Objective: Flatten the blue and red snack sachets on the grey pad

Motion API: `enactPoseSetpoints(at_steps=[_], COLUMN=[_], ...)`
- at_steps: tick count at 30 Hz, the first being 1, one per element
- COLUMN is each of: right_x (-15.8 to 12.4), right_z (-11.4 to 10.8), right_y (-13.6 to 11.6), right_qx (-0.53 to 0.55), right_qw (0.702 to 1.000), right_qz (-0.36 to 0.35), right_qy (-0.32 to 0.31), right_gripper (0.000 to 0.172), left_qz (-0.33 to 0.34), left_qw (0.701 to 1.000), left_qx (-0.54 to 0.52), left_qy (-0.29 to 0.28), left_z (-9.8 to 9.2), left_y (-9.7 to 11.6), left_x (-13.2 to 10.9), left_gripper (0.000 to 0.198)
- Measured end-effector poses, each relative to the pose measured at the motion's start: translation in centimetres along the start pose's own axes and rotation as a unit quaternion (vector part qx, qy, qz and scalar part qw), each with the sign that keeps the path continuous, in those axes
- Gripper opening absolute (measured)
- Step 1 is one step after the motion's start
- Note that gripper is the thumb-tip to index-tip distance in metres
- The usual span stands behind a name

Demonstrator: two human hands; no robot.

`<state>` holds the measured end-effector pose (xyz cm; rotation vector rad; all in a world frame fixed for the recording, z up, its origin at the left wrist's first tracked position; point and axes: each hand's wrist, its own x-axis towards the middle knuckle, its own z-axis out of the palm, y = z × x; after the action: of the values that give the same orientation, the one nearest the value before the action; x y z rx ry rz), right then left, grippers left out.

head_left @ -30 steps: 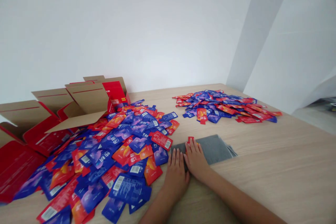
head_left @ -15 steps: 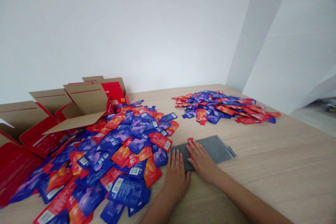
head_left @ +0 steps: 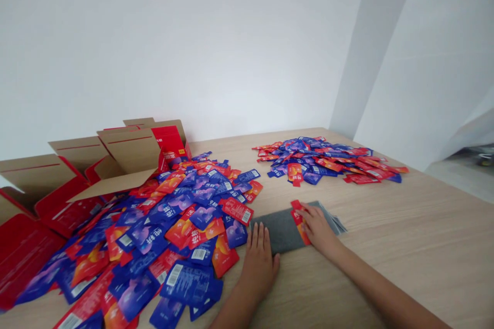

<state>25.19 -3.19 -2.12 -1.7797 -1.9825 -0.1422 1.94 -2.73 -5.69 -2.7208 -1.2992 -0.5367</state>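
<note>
Apparently, work is only partway: one red-orange packet (head_left: pixel 298 220) lies across grey sheets (head_left: pixel 283 232) on worktop (head_left: pixel 424 247), under right hand (head_left: pixel 319 226); whether its fingers clamp, cannot tell. Left hand (head_left: pixel 259 256) lies flat on sheets' end, fingers close together. Large near pile (head_left: pixel 173 211), smaller far pile (head_left: pixel 322 158) lie loose.

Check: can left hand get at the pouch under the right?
Likely yes: only bare gray sheet shows between left hand and pouch, whose left side is uncovered; right hand covers part of its right side.
</note>
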Motion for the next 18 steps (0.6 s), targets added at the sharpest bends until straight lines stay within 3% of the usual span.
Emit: enactPoseSetpoints(at_steps=[3,6,10,14,18], right_x=[0.8,1.1,0.2,-1.0,-0.8], right_z=[-2.3,-3.2,-0.1,3.9,4.2], right_y=[-2.4,-5.2,-6.9,-6.1,-2.7], right_qx=[0.049,0.077,0.020,-0.041,-0.075], right_qw=[0.997,0.991,0.996,0.997,0.995], right_qz=[-0.033,-0.090,-0.074,-0.067,-0.058], right_qy=[0.057,0.061,0.039,-0.001,-0.014], right_gripper=[0.045,0.042,0.047,0.050,0.051], left_qz=[0.002,0.008,0.007,0.005,0.007], left_qw=[1.000,1.000,1.000,0.999,0.999], left_qx=[-0.002,0.001,0.006,-0.003,-0.015], left_qy=[0.004,0.015,0.028,0.032,0.031], left_z=[-0.1,0.0,0.2,0.3,0.1], left_y=[0.0,0.0,0.0,0.0,0.1], left_x=[-0.1,-0.2,-0.3,-0.3,-0.2], left_gripper=[0.058,0.058,0.058,0.057,0.060])
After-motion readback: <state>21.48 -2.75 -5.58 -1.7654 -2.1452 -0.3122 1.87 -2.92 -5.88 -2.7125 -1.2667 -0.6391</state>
